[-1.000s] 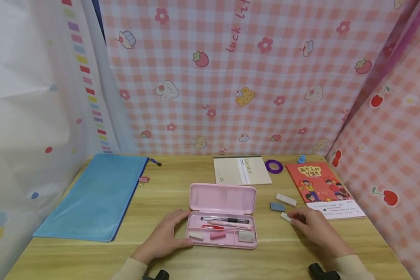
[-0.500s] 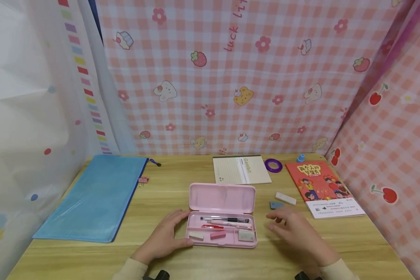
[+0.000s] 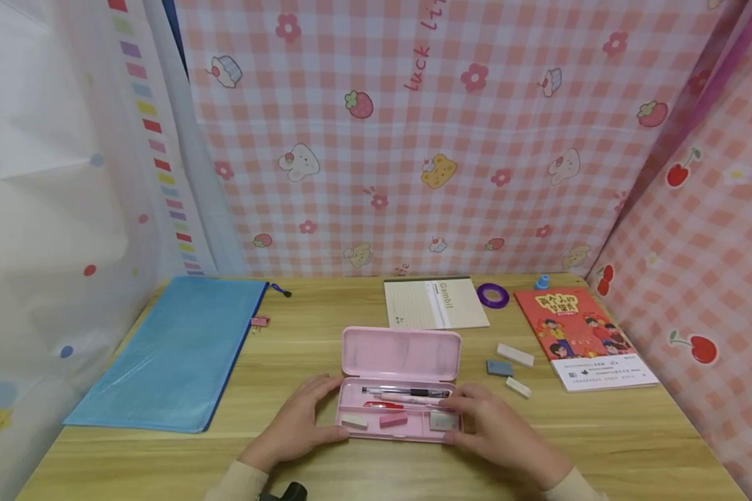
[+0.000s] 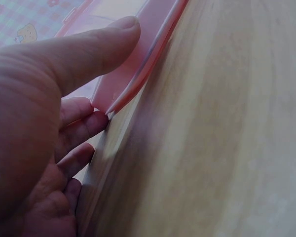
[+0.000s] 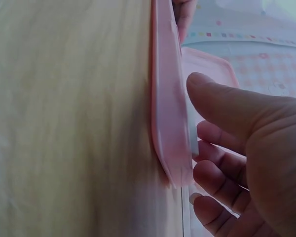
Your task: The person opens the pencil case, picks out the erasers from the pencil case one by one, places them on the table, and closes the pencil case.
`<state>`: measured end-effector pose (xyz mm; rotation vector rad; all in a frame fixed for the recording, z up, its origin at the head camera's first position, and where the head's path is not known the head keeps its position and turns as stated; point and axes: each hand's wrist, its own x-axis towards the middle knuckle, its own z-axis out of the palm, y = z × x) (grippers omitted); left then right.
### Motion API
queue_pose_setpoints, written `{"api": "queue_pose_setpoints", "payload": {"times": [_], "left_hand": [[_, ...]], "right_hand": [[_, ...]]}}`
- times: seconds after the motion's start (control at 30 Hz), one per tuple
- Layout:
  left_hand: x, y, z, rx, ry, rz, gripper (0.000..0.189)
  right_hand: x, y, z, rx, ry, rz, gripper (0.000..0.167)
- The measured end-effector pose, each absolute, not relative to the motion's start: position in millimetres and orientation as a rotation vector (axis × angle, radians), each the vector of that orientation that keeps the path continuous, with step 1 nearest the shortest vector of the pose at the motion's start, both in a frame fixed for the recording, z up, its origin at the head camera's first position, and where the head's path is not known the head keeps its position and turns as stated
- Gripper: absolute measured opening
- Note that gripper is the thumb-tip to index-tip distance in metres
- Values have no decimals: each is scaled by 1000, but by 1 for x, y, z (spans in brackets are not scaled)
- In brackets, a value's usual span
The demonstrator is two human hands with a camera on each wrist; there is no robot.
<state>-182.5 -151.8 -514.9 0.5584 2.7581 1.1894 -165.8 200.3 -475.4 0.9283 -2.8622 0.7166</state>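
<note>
A pink pencil case (image 3: 401,356) lies with its lid up on the table. Inside its long compartment are a black pen (image 3: 407,392), a pale pink pen (image 3: 407,399) and a red pen (image 3: 382,405). Along the front are a white eraser (image 3: 354,422), a pink eraser (image 3: 393,420) and a grey eraser (image 3: 442,421). My left hand (image 3: 302,419) holds the case's left end, thumb at the front corner and fingers against the side. Over its right end is my right hand (image 3: 500,430), fingers bent and thumb apart, beside the grey eraser. Contact there is unclear.
Right of the case lie a long white eraser (image 3: 515,355), a blue eraser (image 3: 499,367) and a small white eraser (image 3: 518,387). Behind are a notebook (image 3: 413,306), purple tape (image 3: 493,296), a red book (image 3: 576,327) and a blue sharpener-like item (image 3: 542,282). A blue folder (image 3: 169,355) lies left.
My right hand has let go of the small white eraser beside the blue one and moved left to the pencil case's right end. My left hand has stayed at the left end.
</note>
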Motion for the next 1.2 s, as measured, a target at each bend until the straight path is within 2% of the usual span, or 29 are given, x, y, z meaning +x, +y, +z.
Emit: {"api": "queue_pose_setpoints", "payload": {"times": [0.2,0.9,1.2], "left_hand": [[-182,-152,-513,555,2744,1204,89],[-182,-150,-510,518,2724,1184,89],[-182,-151,-512,539,2737,1189,89]], "right_hand": [[-166,199,-479,925,-2891,735,37],[-168,199,-479,977,-2869,810,13],[-172,196,-478,956,-2884,812,13]]}}
